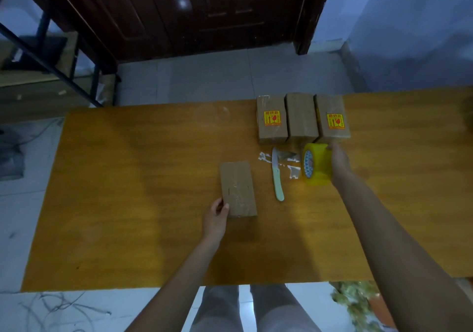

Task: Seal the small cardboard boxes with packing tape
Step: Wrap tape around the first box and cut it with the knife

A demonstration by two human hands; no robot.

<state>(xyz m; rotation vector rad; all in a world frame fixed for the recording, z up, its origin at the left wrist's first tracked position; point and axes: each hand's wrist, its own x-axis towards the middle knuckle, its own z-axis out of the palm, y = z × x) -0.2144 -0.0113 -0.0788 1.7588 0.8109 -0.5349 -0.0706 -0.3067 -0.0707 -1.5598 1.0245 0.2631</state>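
Near the middle of the desk (128, 178) lies the small box (238, 188), long axis running away from me, my left hand (215, 219) pinching its near left corner. My right hand (339, 163) grips the tape roll (316, 164) just below three boxes (302, 118); bare desk spreads leftward.

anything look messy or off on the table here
Yes: torn whitish scraps of tape or backing litter the yellow wooden table, around the blade of the pale green-handled knife lying open beside the yellow tape roll.
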